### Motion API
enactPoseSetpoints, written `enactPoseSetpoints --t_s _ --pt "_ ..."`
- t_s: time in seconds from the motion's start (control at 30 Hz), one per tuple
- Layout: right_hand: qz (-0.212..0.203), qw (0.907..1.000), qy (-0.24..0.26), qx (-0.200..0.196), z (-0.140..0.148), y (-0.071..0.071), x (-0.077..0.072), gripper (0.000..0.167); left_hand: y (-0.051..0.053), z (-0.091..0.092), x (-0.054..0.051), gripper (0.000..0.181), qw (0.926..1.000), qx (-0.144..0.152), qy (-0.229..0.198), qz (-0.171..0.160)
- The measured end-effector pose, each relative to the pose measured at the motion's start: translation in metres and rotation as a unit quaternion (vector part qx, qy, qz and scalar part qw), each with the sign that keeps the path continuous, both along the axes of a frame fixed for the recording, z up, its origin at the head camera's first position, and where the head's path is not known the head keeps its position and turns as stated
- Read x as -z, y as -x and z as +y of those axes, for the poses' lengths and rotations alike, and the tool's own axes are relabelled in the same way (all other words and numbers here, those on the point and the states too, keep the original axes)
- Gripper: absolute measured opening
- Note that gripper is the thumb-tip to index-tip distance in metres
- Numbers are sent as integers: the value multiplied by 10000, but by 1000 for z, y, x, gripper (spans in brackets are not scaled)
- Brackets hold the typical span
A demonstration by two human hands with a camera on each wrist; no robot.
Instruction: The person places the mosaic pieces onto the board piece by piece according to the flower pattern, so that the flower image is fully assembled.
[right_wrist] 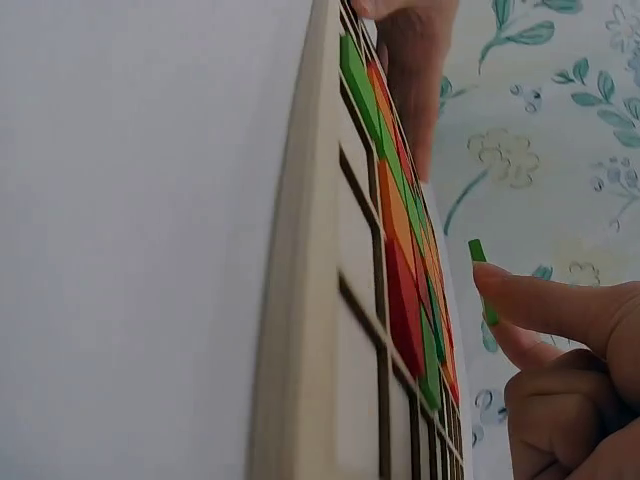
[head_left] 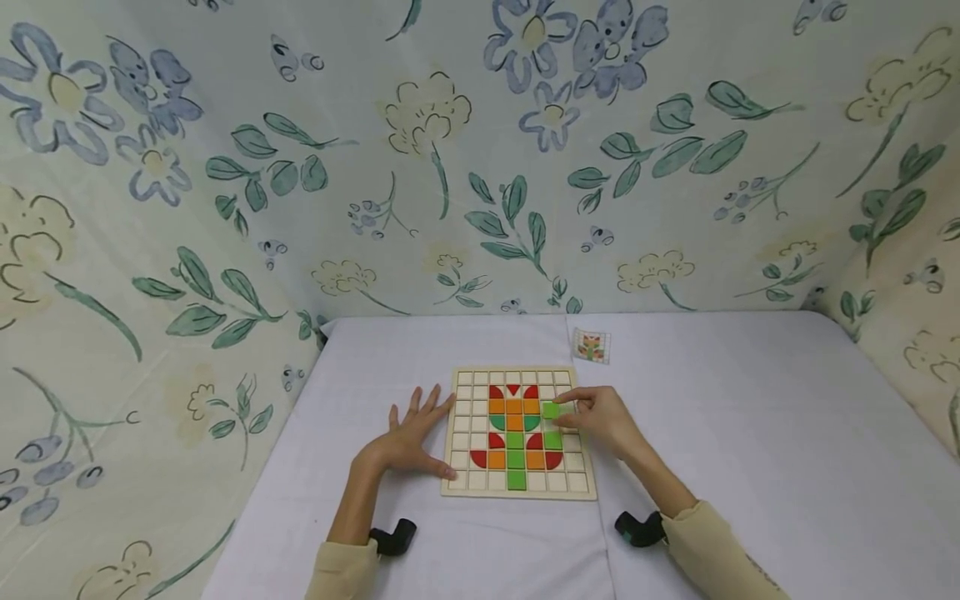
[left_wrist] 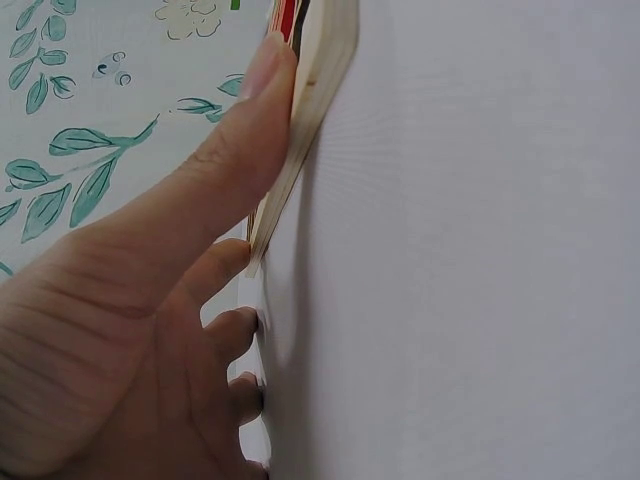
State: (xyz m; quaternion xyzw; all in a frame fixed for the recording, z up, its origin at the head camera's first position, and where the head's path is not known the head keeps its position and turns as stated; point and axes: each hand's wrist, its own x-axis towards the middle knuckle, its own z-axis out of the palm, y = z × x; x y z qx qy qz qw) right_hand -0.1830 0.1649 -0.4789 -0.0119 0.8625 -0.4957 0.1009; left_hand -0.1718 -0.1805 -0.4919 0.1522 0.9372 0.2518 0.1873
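A square wooden grid board [head_left: 525,494] lies flat, with red, orange and green tiles set in its cells as a flower shape. My right hand [head_left: 607,421] pinches a small green square tile [head_left: 551,410] over the board's right part; in the right wrist view that tile [right_wrist: 476,250] is held above the surface between thumb and finger. Just below it, another green tile [head_left: 552,440] sits in a cell. With fingers spread, my left hand [head_left: 405,443] rests at the board's left edge; in the left wrist view its thumb [left_wrist: 262,90] touches the rim.
A small card [head_left: 592,346] printed with a similar flower pattern lies beyond the board's upper right corner. White cloth [head_left: 712,400] covers the table, and floral fabric [head_left: 480,167] hangs behind it. Black devices [head_left: 393,537] are at both wrists.
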Motion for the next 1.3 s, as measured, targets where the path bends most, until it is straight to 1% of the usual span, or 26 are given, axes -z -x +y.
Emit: enactPoseSetpoints --t_s 0.1,0.2,0.3,0.43,0.6,0.8,1.03,1.3 --pt "-53 9993 163 -335 -28 -6 0 29 0 0 -2 126 10000 11 -53 5" --pt "22 9974 203 -696 -52 -11 3 26 1 1 -3 126 10000 28 -67 18" --pt "83 9966 232 -781 -70 -14 6 25 1 2 -3 125 10000 59 -69 4" --pt "83 9964 264 -805 -84 -15 8 24 1 3 -3 125 9999 93 -81 -18" --pt "59 9965 277 -788 -92 -16 10 25 2 3 -2 125 9999 124 -52 9" --pt "86 9964 257 -802 -94 -18 10 26 1 3 -3 125 9999 116 -63 -11" --pt "176 9947 334 -957 -94 -17 13 20 0 2 -5 125 9999 134 -69 -2" --pt "186 9955 314 -871 -98 -14 14 18 -1 0 -4 125 9999 130 -25 -17"
